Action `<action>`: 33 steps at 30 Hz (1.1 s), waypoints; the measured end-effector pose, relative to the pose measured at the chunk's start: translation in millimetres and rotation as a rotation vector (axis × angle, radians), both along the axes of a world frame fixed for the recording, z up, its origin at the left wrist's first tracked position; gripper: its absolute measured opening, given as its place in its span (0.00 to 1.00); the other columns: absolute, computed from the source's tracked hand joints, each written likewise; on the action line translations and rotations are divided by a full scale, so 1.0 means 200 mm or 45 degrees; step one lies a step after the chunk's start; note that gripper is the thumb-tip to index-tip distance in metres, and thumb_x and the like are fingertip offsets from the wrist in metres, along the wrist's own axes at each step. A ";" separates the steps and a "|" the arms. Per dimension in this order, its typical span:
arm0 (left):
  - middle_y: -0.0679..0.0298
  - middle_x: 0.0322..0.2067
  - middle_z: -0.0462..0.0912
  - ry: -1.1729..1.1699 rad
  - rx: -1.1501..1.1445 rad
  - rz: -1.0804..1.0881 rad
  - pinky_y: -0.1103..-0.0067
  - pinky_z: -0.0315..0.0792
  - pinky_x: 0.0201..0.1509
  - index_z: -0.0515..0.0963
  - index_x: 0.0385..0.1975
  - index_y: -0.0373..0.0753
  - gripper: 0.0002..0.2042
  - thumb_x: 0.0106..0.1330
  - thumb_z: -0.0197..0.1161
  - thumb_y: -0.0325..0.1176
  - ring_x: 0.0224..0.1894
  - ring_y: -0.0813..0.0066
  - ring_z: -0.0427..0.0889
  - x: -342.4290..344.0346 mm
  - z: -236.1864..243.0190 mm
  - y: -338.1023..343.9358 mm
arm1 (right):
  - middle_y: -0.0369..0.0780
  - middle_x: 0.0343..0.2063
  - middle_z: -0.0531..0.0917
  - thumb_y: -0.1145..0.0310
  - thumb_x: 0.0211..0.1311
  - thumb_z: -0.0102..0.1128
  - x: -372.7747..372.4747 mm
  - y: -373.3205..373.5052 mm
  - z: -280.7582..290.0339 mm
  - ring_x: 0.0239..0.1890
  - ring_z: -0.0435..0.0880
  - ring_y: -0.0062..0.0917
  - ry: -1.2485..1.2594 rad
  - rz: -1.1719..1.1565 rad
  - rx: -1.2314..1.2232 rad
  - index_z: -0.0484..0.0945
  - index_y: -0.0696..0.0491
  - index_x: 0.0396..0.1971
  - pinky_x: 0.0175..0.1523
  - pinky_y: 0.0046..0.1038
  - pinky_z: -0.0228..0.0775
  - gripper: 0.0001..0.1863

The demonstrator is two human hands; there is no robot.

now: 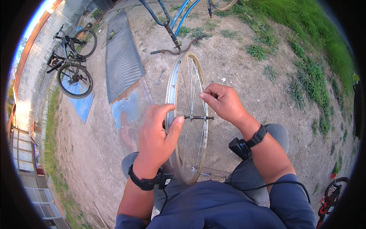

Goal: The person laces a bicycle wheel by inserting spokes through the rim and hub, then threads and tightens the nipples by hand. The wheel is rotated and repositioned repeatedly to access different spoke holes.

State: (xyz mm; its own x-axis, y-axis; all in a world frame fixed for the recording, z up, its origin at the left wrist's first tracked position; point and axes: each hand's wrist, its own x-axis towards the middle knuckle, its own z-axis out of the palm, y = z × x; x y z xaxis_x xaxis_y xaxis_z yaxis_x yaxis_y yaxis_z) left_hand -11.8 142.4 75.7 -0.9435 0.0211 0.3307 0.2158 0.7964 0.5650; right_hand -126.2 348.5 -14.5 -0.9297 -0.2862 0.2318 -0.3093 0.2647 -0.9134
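Dark shirt (228, 206) nearest, the near-to-far wheel (174, 82) is flanked by parted-fingered left hand (157, 131) and pinched right hand (227, 103), contents hidden.

Bare bike wheel (198, 118) here, standing pretty much upright between the person's knees (277, 135), seen close to edge-on. The rim (173, 82) is silver across its outer band and kind of a grubby tan along the side. Thin metal spokes (192, 91) run to a slim hub, dark axle poking out both sides, roughly level. Can't tell if the bottom touches the ground (244, 76).
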 end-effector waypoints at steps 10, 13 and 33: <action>0.56 0.34 0.84 -0.168 0.030 0.106 0.71 0.74 0.33 0.72 0.64 0.39 0.26 0.63 0.63 0.26 0.27 0.66 0.81 -0.05 -0.01 0.04 | 0.32 0.20 0.77 0.65 0.67 0.71 -0.01 -0.01 0.02 0.24 0.70 0.14 -0.058 0.020 0.015 0.83 0.56 0.32 0.30 0.24 0.66 0.10; 0.47 0.35 0.85 -0.221 0.019 0.067 0.64 0.77 0.34 0.69 0.67 0.37 0.29 0.62 0.63 0.25 0.28 0.51 0.85 -0.04 0.00 0.04 | 0.32 0.21 0.78 0.65 0.68 0.71 -0.02 -0.03 0.01 0.25 0.71 0.14 -0.069 0.023 0.002 0.84 0.56 0.34 0.30 0.24 0.67 0.09; 0.58 0.41 0.83 -0.139 0.224 -0.045 0.78 0.73 0.39 0.72 0.63 0.29 0.25 0.64 0.61 0.22 0.34 0.78 0.78 0.01 -0.08 0.05 | 0.44 0.23 0.84 0.62 0.66 0.68 -0.14 -0.10 -0.05 0.24 0.81 0.31 -0.051 -0.077 0.024 0.85 0.55 0.34 0.33 0.32 0.73 0.11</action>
State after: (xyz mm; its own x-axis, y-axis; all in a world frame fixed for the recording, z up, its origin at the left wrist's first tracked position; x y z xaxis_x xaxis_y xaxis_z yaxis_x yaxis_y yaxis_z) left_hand -10.1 152.3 59.7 -0.9736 0.0056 0.2284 0.1719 0.6763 0.7163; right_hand -154.1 328.1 -24.3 -0.9539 -0.2331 0.1890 -0.2552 0.2990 -0.9195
